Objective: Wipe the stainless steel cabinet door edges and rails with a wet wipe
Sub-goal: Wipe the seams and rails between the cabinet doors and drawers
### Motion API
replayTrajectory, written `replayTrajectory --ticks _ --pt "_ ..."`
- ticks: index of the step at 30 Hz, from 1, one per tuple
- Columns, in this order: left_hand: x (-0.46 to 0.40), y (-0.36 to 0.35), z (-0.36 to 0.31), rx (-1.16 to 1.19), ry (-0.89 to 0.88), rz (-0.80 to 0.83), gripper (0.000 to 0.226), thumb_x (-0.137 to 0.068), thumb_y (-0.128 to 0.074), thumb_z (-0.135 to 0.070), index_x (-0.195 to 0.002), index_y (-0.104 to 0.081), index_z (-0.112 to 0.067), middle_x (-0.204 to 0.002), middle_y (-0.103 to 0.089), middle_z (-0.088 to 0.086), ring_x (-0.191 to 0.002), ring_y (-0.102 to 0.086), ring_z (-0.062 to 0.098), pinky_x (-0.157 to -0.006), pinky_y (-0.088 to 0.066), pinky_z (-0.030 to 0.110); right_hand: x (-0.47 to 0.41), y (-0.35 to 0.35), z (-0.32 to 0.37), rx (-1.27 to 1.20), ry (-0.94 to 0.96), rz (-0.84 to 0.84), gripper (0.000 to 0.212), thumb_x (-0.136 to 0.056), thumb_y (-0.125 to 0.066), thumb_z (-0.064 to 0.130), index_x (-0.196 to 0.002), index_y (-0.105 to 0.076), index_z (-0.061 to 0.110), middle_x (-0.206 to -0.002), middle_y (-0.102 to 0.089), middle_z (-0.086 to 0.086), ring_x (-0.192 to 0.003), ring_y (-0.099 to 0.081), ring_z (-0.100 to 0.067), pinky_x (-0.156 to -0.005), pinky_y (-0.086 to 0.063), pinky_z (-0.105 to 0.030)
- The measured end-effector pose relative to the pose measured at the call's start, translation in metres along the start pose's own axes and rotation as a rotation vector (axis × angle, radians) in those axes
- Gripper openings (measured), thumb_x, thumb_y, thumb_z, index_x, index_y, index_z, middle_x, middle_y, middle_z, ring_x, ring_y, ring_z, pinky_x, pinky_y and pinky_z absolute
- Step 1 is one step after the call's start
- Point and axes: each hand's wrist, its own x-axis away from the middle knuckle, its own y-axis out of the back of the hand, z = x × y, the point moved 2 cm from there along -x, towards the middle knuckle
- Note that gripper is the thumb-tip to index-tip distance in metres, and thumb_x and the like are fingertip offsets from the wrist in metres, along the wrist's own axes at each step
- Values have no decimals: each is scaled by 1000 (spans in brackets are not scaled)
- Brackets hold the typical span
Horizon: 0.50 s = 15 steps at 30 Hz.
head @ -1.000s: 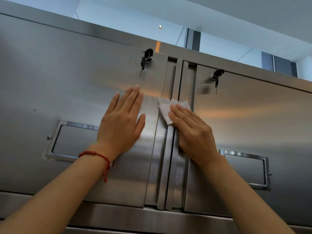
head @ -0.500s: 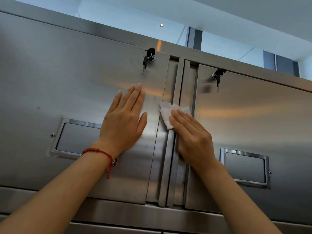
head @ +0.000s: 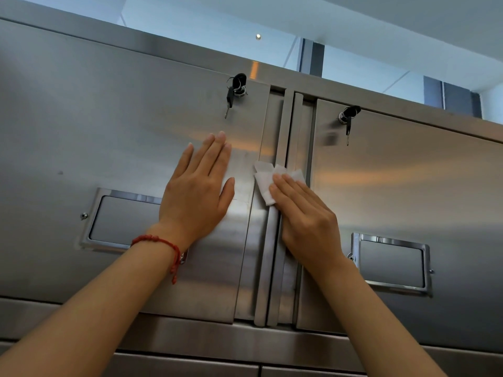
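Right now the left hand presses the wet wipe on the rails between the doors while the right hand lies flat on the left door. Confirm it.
Wrong hands: the head view shows the right hand pressing the wet wipe on the rails, the left hand flat on the left door.

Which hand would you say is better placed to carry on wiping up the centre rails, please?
Right. The right hand already presses the wet wipe onto the centre rails; the left hand lies flat on the left door, steadying it.

white wet wipe [head: 265, 183] flat across centre rails [head: 275, 240].
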Motion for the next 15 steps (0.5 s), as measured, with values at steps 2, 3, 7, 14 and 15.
replayTrajectory --ticks 2,3,7,14,15 --pt "0 0 0 1 -1 5 60 -92 -21 -35 -141 -34 0 -148 -31 16 -139 -25 27 -114 -17 42 6 0 4 3 -7 -1 41 -70 -75 -10 -110 -66 -5 -117 -62 -22 -112 -59 -34 -95 -48 -47" --pt "0 0 0 0 -2 7 61 -92 -21 -34 -141 -34 0 -148 -30 16 -139 -25 27 -115 -17 43 10 0 6 4 -5 -2 40 -71 -75 -9 -110 -66 -5 -117 -62 -22 -112 -59 -33 -95 -48 -46" --pt "0 0 0 0 -2 14 61 -92 -21 -35 -141 -33 0 -148 -30 17 -139 -24 27 -115 -18 44 11 2 7 5 9 -18 36 -73 -72 -6 -109 -67 -4 -116 -63 -21 -111 -60 -32 -94 -49 -46" --pt "0 0 0 2 -4 11 61 -92 -22 -34 -141 -34 0 -148 -30 17 -139 -25 27 -114 -18 44 18 -2 14 10 -50 -15 39 -71 -73 -11 -109 -66 -6 -118 -62 -22 -113 -58 -32 -97 -47 -45" --pt "0 0 0 4 -5 9 60 -92 -22 -34 -140 -34 0 -148 -31 17 -139 -25 28 -114 -18 44 21 -1 15 15 -43 -10 41 -70 -74 -11 -110 -66 -6 -118 -61 -22 -114 -58 -32 -97 -47 -45"
